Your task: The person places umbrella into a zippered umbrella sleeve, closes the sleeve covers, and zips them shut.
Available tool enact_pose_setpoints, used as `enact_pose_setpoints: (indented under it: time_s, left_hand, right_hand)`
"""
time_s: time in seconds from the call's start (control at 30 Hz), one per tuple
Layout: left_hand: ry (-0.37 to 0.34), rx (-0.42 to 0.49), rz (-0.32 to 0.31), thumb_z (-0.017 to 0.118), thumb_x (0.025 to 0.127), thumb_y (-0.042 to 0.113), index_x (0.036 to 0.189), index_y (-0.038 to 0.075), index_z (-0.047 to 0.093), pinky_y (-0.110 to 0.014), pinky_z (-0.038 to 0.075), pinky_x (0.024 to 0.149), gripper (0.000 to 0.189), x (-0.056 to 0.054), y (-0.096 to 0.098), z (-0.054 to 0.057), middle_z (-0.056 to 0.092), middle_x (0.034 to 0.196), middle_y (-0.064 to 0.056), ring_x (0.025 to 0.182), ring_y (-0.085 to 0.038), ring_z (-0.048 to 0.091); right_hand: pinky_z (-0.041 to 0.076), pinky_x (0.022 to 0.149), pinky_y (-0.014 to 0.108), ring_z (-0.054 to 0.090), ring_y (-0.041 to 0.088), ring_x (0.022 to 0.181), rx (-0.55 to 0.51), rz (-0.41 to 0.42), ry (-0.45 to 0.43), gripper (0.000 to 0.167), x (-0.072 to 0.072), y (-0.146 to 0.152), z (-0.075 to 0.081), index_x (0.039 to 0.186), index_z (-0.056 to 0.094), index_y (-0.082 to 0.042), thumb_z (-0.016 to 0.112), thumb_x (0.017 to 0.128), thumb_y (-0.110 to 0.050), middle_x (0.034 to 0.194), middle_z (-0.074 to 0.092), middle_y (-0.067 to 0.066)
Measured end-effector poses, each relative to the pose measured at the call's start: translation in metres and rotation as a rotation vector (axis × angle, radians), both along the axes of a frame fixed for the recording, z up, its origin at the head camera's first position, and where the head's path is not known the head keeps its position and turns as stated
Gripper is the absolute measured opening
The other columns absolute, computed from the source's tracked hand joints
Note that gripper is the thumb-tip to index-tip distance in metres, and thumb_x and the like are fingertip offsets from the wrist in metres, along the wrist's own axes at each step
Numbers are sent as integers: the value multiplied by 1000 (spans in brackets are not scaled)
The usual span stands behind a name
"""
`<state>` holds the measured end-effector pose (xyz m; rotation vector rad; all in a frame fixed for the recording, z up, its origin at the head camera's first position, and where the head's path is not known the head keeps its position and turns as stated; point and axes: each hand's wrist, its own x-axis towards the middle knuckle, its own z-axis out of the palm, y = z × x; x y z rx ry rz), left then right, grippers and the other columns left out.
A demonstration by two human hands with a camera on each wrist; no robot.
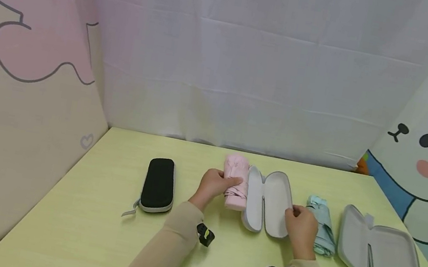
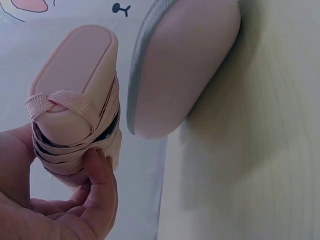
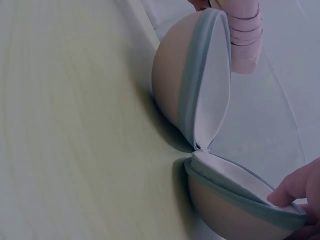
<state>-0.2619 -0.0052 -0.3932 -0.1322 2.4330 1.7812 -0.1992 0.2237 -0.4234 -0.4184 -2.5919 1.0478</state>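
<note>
My left hand (image 1: 211, 187) grips a pink folded umbrella (image 1: 237, 169), thumb on one side and curled fingers on the other. In the left wrist view, the flat end of the umbrella (image 2: 75, 57) faces the camera, with a wrist strap looped across it. Directly right of it lies an unzipped hard-shell case (image 1: 277, 199), spread into two halves with a pale lining. My right hand (image 1: 302, 227) pinches the rim of its right half. The right wrist view shows the case's pinkish outer shell (image 3: 172, 70) and grey-green zip edge. Its lining shows nothing inside.
A light-blue folded umbrella (image 1: 321, 225) lies just right of my right hand. Beyond it, a larger grey case (image 1: 397, 260) lies opened flat. A closed black zip case (image 1: 160, 183) with a pull strap sits at left. A white cloth (image 1: 238, 86) hangs behind the table.
</note>
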Motion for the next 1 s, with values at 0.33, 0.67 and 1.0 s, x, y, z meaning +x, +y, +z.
enact_pose_setpoints:
  time_s: [0.33, 0.67, 1.0]
  left_hand:
    - [13, -48, -6, 79, 71, 41, 85, 5, 68, -26, 43, 59, 40, 3, 27, 6, 62, 73, 0, 69, -14, 55]
    - [99, -187, -21, 79, 71, 40, 81, 6, 67, -26, 42, 55, 37, 5, 46, -2, 60, 69, 2, 65, -13, 53]
    - [177, -262, 6, 80, 71, 34, 75, 7, 61, -25, 40, 48, 33, 10, 53, -5, 56, 63, 3, 57, -13, 50]
  right_hand:
    - [46, 72, 48, 58, 37, 84, 19, -6, -14, 30, -1, -7, 0, 103, 63, 13, 52, 87, -11, 91, 63, 26]
    - [47, 72, 49, 58, 37, 85, 21, -14, -8, 32, -2, -8, -3, 104, 62, 13, 51, 87, -12, 92, 63, 27]
    - [48, 71, 48, 59, 36, 85, 23, -19, 8, 31, -1, -8, -1, 104, 63, 12, 52, 88, -12, 93, 63, 26]
